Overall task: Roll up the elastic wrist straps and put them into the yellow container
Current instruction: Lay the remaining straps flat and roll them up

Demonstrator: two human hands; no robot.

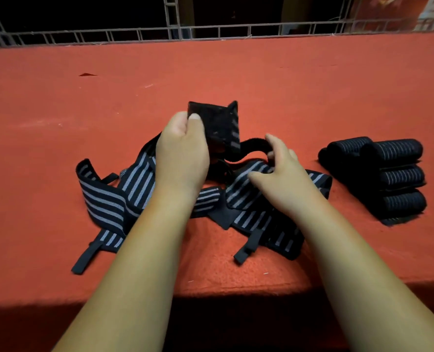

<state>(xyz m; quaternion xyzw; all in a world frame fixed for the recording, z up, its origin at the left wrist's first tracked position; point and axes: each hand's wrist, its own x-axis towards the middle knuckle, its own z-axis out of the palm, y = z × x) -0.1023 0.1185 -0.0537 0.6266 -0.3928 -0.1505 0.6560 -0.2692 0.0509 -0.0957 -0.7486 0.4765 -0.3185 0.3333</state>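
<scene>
Left grip [183,148] pinches the black end of a strap [216,123], lifted above the red bench [236,72]. Right grip [279,168] curls round the same strap further along. Loose straps [104,199] lie tangled near the front edge. Rolled straps [394,174] sit stacked toward the right edge.

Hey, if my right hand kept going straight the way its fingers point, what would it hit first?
The black strap end arching over from the left hand; the right hand grips it. Past that looks like bare red cloth, though depth is unclear.
</scene>
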